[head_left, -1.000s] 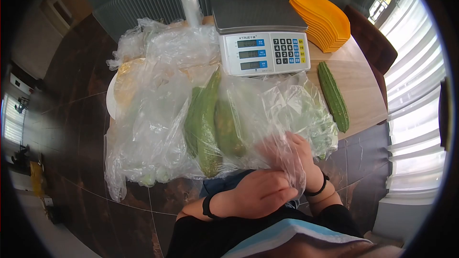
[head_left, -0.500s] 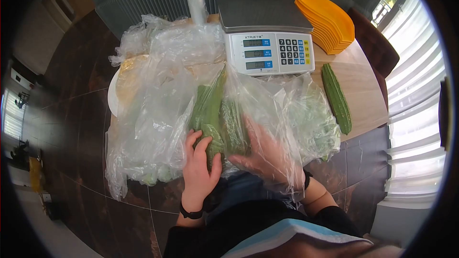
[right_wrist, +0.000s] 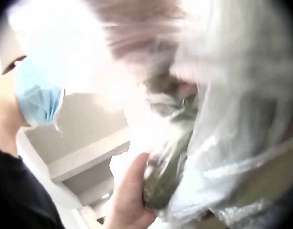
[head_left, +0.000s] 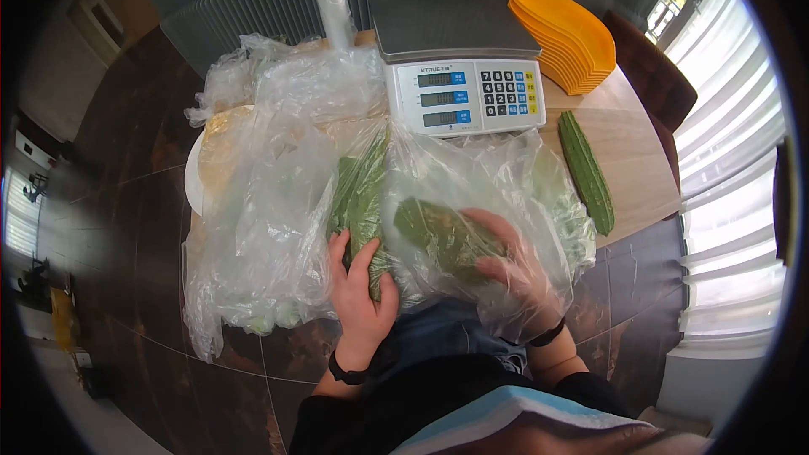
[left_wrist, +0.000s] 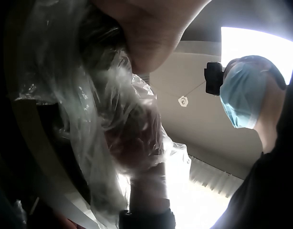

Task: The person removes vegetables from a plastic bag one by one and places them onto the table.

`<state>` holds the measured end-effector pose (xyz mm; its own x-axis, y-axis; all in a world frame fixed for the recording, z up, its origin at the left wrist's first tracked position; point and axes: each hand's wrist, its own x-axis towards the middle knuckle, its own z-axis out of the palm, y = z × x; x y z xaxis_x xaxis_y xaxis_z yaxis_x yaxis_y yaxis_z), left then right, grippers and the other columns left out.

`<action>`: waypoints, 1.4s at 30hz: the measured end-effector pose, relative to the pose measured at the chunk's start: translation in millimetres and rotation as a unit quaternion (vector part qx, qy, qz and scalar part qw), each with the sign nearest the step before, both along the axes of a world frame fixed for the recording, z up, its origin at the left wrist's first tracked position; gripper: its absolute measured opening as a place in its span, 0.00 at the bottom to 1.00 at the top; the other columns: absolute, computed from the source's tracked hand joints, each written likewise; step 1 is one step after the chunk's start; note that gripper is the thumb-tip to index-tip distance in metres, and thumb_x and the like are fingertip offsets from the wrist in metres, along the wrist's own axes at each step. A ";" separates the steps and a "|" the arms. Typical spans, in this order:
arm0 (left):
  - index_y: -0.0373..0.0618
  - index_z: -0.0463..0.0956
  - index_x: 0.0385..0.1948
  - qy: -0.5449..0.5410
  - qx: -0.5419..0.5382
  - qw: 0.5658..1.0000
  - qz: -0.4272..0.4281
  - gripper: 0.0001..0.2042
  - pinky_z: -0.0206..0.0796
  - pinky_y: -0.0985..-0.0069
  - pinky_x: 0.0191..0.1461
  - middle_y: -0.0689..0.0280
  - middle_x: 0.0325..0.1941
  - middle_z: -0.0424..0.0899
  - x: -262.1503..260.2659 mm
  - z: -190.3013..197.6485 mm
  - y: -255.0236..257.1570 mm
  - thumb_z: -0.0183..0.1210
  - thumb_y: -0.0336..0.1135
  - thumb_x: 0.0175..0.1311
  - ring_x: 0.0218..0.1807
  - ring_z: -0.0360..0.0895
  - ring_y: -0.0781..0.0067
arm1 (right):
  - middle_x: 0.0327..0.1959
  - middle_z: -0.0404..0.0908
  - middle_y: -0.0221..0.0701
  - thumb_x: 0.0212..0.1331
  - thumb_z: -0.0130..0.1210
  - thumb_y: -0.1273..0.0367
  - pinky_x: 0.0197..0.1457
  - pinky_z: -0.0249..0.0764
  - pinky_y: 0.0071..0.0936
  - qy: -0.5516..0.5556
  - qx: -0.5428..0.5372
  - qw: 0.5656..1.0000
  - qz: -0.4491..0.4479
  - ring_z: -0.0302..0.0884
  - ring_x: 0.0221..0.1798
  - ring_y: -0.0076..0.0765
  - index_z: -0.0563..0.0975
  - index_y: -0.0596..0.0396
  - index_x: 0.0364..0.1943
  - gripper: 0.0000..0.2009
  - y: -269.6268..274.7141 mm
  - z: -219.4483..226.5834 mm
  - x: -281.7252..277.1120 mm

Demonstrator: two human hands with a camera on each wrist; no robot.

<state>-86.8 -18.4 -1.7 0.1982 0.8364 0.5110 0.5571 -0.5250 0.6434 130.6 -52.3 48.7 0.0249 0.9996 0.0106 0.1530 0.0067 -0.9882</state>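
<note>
Ridged green gourd point(head_left: 447, 234) under crinkly clear bag point(head_left: 497, 185)

The left hand point(head_left: 361, 286) lies fingers forward at the near desk point(head_left: 640, 160) edge, fingers and thumb curled around a green gourd point(head_left: 361, 202). The right hand point(head_left: 514, 265), just right of it, reaches in from the near edge, its fingers curled over a second gourd point(head_left: 442, 232).

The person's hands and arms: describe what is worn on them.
Both hands are bare, with no gloves or rings visible. The left hand has a black band on its wrist. The right hand sits under clear plastic film and also has a black band at its wrist. The forearms are bare, and black sleeves begin higher up the arms.
</note>
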 end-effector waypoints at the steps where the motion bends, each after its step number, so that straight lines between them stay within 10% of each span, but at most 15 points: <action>1: 0.39 0.69 0.49 -0.001 0.001 1.000 0.002 0.21 0.47 0.54 0.65 0.46 0.60 0.61 -0.1 0.2 0.1 0.52 0.27 0.49 0.62 0.57 0.42 | 0.54 0.71 0.46 0.46 0.56 0.56 0.61 0.60 0.35 0.002 0.001 1.000 -0.005 0.67 0.58 0.46 0.68 0.61 0.55 0.32 -8.9 -7.2 12.4; 7: 0.40 0.69 0.49 0.013 0.003 1.000 0.000 0.20 0.47 0.55 0.65 0.47 0.59 0.61 1.1 2.2 -0.6 0.53 0.26 0.50 0.61 0.57 0.43 | 0.59 0.66 0.43 0.42 0.56 0.57 0.62 0.63 0.33 0.328 0.049 0.940 -0.079 0.66 0.60 0.42 0.63 0.67 0.58 0.38 -84.5 -20.1 127.9; 15: 0.39 0.70 0.48 0.038 0.017 0.999 0.007 0.20 0.52 0.52 0.61 0.45 0.56 0.62 3.0 3.2 -0.6 0.55 0.27 0.50 0.59 0.59 0.39 | 0.54 0.68 0.37 0.49 0.53 0.66 0.46 0.71 0.28 -0.006 0.115 0.881 -0.458 0.70 0.51 0.33 0.62 0.56 0.61 0.31 -70.1 -45.0 238.0; 25: 0.40 0.71 0.47 0.009 -0.009 1.000 0.012 0.18 0.47 0.56 0.65 0.50 0.58 0.63 4.5 3.0 -4.6 0.54 0.26 0.51 0.63 0.56 0.45 | 0.53 0.71 0.44 0.54 0.54 0.69 0.59 0.63 0.33 -0.335 0.103 0.840 -0.413 0.69 0.57 0.43 0.65 0.57 0.59 0.26 -42.9 -98.3 256.8; 28: 0.39 0.71 0.46 0.004 0.001 1.000 0.011 0.18 0.50 0.52 0.62 0.47 0.55 0.64 3.3 2.5 -3.2 0.56 0.27 0.50 0.60 0.59 0.40 | 0.50 0.73 0.42 0.55 0.54 0.69 0.55 0.65 0.32 -0.526 0.117 0.717 -0.441 0.71 0.53 0.39 0.68 0.57 0.55 0.22 -49.8 -62.6 218.0; 31: 0.39 0.72 0.43 -0.026 0.003 1.000 0.009 0.16 0.50 0.53 0.62 0.48 0.55 0.65 2.4 -0.7 -2.1 0.56 0.27 0.49 0.60 0.60 0.40 | 0.42 0.77 0.41 0.53 0.55 0.70 0.50 0.68 0.30 -0.366 0.111 0.828 -0.409 0.74 0.47 0.37 0.73 0.61 0.48 0.17 -65.8 -17.4 171.5; 33: 0.39 0.72 0.42 -0.037 -0.005 0.999 0.012 0.15 0.50 0.53 0.63 0.48 0.54 0.66 2.0 -1.9 -2.9 0.55 0.26 0.50 0.60 0.60 0.41 | 0.38 0.78 0.41 0.51 0.56 0.73 0.47 0.68 0.27 -0.206 0.087 0.960 -0.167 0.76 0.42 0.37 0.75 0.64 0.41 0.13 -75.4 3.8 152.0; 37: 0.38 0.72 0.37 -0.106 -0.044 0.993 0.008 0.09 0.48 0.60 0.65 0.54 0.53 0.69 1.7 -2.1 -3.6 0.49 0.22 0.54 0.63 0.59 0.49 | 0.40 0.78 0.41 0.51 0.54 0.76 0.50 0.69 0.32 -0.103 0.119 0.965 0.210 0.77 0.43 0.42 0.76 0.65 0.40 0.11 -49.0 29.1 98.1; 42: 0.38 0.72 0.33 -0.206 -0.082 0.975 0.012 0.07 0.49 0.61 0.65 0.55 0.49 0.72 -0.3 -9.1 -4.4 0.45 0.20 0.57 0.62 0.61 0.51 | 0.44 0.76 0.40 0.55 0.50 0.77 0.51 0.70 0.34 0.022 0.046 0.971 0.235 0.75 0.45 0.40 0.71 0.62 0.51 0.17 -25.4 -9.6 37.0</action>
<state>-87.1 -22.8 -10.8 -0.0161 0.9155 0.4020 0.2436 -0.3863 0.8896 167.6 -77.7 39.1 -0.4309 0.8957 0.1098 0.0689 0.1539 -0.9857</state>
